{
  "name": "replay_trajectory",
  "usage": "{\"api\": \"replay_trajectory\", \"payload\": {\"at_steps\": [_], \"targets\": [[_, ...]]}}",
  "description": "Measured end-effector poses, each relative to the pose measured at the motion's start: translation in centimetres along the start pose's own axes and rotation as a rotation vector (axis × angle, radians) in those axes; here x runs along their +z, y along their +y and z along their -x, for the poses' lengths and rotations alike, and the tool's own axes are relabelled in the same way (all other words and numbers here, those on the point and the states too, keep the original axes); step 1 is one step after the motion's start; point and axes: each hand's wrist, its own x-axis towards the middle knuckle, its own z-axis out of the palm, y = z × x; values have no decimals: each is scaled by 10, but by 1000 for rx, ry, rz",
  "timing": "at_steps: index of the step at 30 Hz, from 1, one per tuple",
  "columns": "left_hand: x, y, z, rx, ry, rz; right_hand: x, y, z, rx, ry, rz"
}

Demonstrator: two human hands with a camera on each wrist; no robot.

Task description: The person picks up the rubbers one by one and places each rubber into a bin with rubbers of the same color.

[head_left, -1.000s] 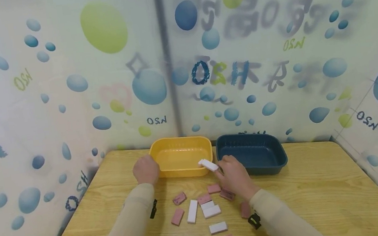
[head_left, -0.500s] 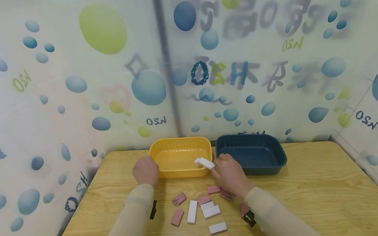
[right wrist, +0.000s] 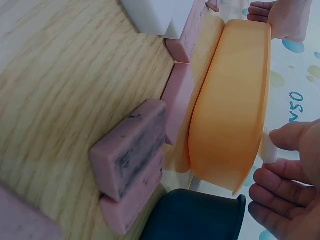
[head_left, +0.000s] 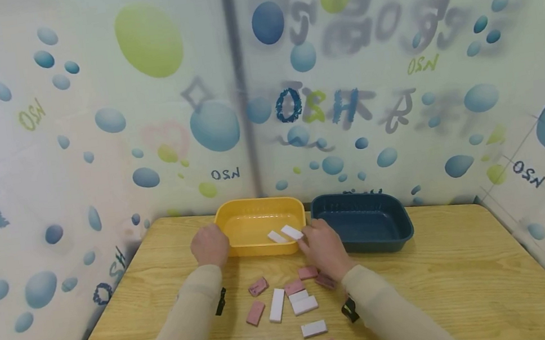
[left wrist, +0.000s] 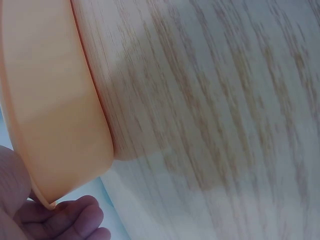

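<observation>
White block [head_left: 292,232] pinched over yellow bin [head_left: 257,249]

Reads to me as the placing step. On my feed the right hand [head_left: 325,246] pinches the block's near end between thumb and fingers; its far end juts past the fingertips, over the bin's near right corner. Second white block [head_left: 276,237] lies in the bin. Left hand [head_left: 210,247] grips the bin's left rim. Next move calls for lowering, then parting thumb and fingers.

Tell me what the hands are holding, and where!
The right hand pinches a white block by one end; the left hand grips the yellow bin by its rim.
</observation>
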Motion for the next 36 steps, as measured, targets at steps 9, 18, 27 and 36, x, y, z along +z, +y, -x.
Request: {"api": "replay_trajectory", "payload": {"at_steps": [9,18,27,36], "targets": [[1,0,0,-1,-1,1,6,-4,-9,28,-14,27],[0,1,0,-14,-5,13,11,-5,-15,41,-31,31],[3,0,0,-16,13,22,20,-4,-17,-1,57,44],[5,-1,-1,-20,23,10,16,-5,-18,-16,93,32]]}}
